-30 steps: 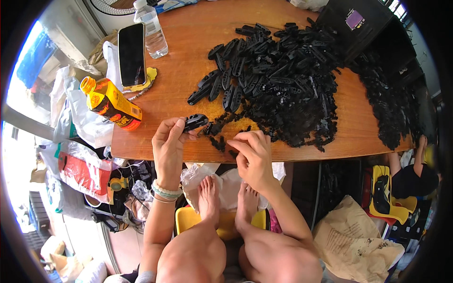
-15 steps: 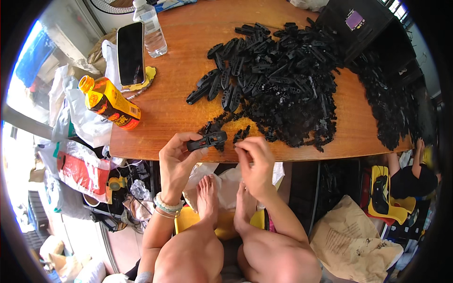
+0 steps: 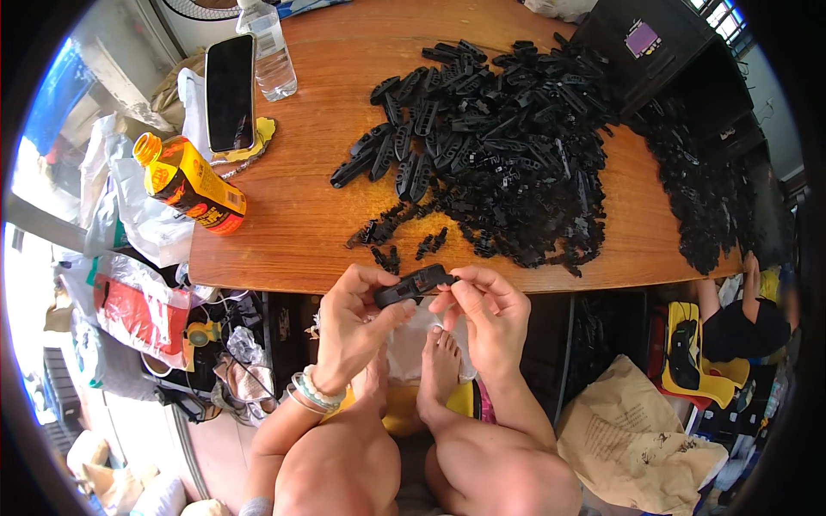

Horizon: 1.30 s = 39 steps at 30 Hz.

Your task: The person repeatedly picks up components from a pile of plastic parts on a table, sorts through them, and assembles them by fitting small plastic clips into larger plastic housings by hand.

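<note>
Free lane across wooden tabletop between yellow bottle and black-parts heap

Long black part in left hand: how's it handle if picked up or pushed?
Probably stiff: the black part shows no visible bend in the left hand's grip. Likely light: it's small enough for a fingertip hold and has an opening. Probably slides rather than rolls, given its elongated shape.

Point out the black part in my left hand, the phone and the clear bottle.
Black part (image 3: 405,288): head view, middle of its body.
Phone (image 3: 231,95): head view, middle of its dark screen.
Clear bottle (image 3: 275,65): head view, side of its body.
</note>
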Each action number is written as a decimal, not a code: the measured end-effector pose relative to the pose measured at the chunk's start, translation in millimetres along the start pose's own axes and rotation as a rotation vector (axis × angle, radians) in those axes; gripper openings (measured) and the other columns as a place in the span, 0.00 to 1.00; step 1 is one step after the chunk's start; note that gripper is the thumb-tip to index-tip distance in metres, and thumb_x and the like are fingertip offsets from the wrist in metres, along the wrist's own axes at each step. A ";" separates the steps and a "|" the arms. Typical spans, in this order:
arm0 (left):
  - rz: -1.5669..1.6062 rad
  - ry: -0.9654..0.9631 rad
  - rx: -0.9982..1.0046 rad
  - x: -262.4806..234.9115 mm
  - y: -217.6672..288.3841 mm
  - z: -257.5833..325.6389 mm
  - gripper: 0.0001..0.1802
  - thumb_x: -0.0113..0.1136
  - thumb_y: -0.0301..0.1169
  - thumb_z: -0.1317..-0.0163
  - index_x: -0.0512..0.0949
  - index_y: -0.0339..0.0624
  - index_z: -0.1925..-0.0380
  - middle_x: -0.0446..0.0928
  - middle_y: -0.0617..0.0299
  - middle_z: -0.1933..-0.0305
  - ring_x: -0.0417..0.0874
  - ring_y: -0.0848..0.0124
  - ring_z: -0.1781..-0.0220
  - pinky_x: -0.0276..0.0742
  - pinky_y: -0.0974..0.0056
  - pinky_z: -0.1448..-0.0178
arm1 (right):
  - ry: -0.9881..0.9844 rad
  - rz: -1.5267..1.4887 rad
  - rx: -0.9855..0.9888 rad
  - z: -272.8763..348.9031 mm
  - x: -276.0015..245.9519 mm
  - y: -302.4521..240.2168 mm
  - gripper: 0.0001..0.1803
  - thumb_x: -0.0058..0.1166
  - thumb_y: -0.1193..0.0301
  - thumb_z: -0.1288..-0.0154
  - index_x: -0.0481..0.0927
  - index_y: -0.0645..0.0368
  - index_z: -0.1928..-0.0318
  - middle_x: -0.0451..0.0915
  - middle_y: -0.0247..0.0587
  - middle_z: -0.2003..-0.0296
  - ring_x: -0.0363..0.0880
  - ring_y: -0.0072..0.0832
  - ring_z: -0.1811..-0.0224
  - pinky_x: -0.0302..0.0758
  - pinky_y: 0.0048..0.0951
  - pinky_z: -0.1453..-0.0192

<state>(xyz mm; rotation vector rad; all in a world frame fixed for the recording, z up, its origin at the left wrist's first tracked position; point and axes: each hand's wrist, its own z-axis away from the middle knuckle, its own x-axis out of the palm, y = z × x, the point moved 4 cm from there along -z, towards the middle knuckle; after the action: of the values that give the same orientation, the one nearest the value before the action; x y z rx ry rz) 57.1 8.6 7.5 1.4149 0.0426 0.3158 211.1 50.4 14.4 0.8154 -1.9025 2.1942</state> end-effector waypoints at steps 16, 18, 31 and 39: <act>0.014 -0.232 -0.088 10.7 6.8 8.0 0.21 0.66 0.19 0.46 0.71 0.27 0.53 0.81 0.54 0.64 0.85 0.70 0.63 0.83 0.70 0.59 | -0.044 0.371 -0.220 9.1 7.9 1.1 0.06 0.54 0.82 0.42 0.77 0.67 0.62 0.77 0.42 0.62 0.75 0.25 0.59 0.71 0.25 0.51; -0.046 -0.211 -0.044 9.9 8.8 8.7 0.20 0.65 0.20 0.45 0.71 0.27 0.54 0.81 0.53 0.63 0.85 0.70 0.62 0.83 0.70 0.57 | -0.027 0.478 -0.305 9.1 7.8 -1.5 0.06 0.56 0.82 0.44 0.77 0.66 0.64 0.78 0.41 0.64 0.76 0.26 0.60 0.72 0.25 0.54; -0.125 -0.146 0.137 10.4 12.4 9.3 0.11 0.60 0.24 0.45 0.77 0.33 0.61 0.81 0.59 0.64 0.83 0.76 0.67 0.78 0.71 0.63 | -0.044 0.735 -0.233 14.2 -1.4 -2.8 0.13 0.54 0.76 0.38 0.77 0.68 0.54 0.78 0.41 0.59 0.76 0.23 0.57 0.71 0.22 0.54; -0.404 -0.304 0.220 3.9 15.7 3.4 0.14 0.60 0.30 0.41 0.77 0.37 0.56 0.81 0.53 0.73 0.84 0.68 0.72 0.78 0.66 0.65 | -0.157 0.631 0.010 11.5 -16.6 6.6 0.09 0.56 0.76 0.38 0.79 0.68 0.58 0.80 0.38 0.72 0.78 0.20 0.74 0.72 0.20 0.71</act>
<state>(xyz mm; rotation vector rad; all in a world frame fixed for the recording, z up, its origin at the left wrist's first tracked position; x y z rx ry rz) 58.5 8.1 24.0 1.6187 0.1153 -0.2458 226.0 42.4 1.5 0.4283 -2.4947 2.5261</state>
